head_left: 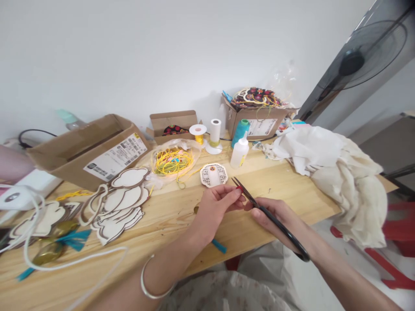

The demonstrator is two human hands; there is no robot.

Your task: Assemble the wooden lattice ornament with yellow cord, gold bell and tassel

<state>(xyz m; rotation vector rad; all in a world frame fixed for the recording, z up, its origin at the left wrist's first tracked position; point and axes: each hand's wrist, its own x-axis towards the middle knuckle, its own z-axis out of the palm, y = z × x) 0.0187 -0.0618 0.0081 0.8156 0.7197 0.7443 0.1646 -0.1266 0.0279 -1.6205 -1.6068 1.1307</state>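
My left hand is closed in a pinch on a small red piece, too small to name; most of it is hidden by the fingertips. In my right hand is a pair of black-handled scissors, their blades pointing up and left beside the red piece. The blade tips look slightly apart. Just beyond my left hand lies a pale wooden fretwork plaque with a small patterned spot at its upper middle. A teal tassel end shows below my left wrist on the wooden table.
Behind the plaque stand a white squeeze bottle, a teal thread cone and spools. Yellow cord sits in a plastic bag. Cardboard boxes line the wall. Wooden cut-outs lie left, cream cloth right.
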